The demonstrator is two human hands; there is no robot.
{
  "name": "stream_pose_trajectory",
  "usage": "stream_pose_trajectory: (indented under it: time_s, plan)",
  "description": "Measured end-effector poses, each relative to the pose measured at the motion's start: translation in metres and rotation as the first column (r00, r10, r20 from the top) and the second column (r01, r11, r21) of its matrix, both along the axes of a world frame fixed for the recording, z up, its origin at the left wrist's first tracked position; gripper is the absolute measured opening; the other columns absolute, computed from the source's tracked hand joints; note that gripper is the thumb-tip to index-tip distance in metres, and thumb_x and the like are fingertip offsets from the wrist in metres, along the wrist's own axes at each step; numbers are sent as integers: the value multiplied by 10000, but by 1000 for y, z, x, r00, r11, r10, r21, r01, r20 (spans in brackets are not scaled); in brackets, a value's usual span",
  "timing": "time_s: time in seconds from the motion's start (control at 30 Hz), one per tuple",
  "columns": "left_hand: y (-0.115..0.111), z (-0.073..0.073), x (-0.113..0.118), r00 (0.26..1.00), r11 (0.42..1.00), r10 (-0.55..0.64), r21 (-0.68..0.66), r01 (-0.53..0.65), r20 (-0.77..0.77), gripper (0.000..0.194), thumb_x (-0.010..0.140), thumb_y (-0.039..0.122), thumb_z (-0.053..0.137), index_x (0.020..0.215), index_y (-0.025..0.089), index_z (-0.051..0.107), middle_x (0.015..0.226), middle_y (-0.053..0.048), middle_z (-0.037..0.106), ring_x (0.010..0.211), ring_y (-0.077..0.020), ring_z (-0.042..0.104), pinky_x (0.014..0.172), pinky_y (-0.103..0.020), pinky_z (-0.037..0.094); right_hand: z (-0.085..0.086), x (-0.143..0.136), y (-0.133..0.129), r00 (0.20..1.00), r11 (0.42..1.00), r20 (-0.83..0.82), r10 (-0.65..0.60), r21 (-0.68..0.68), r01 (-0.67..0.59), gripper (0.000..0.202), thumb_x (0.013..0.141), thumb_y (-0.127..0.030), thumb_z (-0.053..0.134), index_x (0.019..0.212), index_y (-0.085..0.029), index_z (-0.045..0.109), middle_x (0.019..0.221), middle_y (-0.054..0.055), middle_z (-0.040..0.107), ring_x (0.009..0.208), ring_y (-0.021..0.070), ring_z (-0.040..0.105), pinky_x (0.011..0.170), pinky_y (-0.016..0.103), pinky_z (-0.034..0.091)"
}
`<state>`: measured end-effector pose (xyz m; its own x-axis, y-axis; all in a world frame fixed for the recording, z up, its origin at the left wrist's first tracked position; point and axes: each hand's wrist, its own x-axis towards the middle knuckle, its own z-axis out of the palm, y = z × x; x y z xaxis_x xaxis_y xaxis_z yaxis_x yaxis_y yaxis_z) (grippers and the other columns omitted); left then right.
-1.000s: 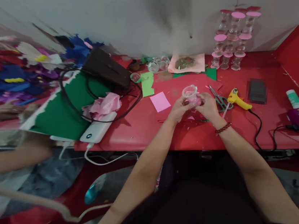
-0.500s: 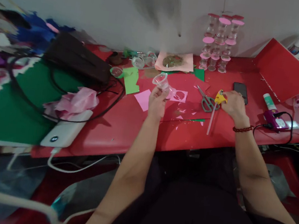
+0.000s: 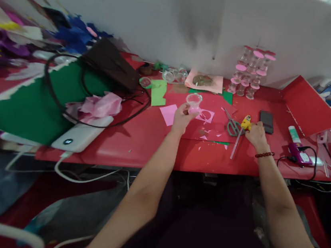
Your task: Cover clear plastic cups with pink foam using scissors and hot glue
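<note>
My left hand (image 3: pixel 182 119) is closed around a clear plastic cup piece (image 3: pixel 194 99) with a pink base, held upright just above the red table. Beneath and beside it lies a pink paper sheet (image 3: pixel 209 117) with a round cut-out. My right hand (image 3: pixel 256 135) has its fingers curled against a small yellow hot glue gun (image 3: pixel 246 121), which lies on the table with a clear glue stick (image 3: pixel 236 144) sticking out toward me. The fingertips are partly hidden. Grey-handled scissors (image 3: pixel 233 126) lie open left of the glue gun.
A stack of clear cups with pink discs (image 3: pixel 245 75) stands by the wall. Right of my hand lie a phone (image 3: pixel 266 121), a glue tube (image 3: pixel 294 134) and a purple device (image 3: pixel 300 156). A cable, black case (image 3: pixel 112 63) and white power bank (image 3: pixel 83 132) occupy the left.
The view has shifted, so the scene sits lower and farther right. My right hand has come in closer to the glue gun. The left still holds the cup piece, now more upright.
</note>
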<state>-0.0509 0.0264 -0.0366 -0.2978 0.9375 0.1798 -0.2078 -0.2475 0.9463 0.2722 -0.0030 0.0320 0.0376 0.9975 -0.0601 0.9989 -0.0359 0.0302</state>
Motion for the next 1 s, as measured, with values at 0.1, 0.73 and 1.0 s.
stream_pose_trajectory:
  time_s: [0.1,0.73,1.0]
  plan:
    - [0,-1,2,998,1000,-6,-8,6,-66,469,560,293,927,958,207,693,936,-21,762,865,-186,704,917,-378,584,-1,2,-2,1000,997,5,-10,73,10,368,983,-167,525,1296,-41,672,1417,289,610,1179,304,685,1043,350,493]
    - [5,-16,-1,887,975,193,184,-126,-418,463,641,156,866,1077,215,724,1188,-94,713,1186,-291,652,1149,-498,483,26,-41,-1,-241,997,-968,67,74,-18,484,534,-417,980,874,-208,707,773,-4,744,596,88,582,523,197,475]
    - [-2,-13,-8,831,966,225,228,-122,-509,436,718,161,826,1130,241,710,1276,-105,685,1275,-307,626,1161,-496,493,-12,-57,8,-289,985,-957,-1,49,-165,417,646,-372,946,939,-219,692,810,-39,685,544,54,468,482,209,419]
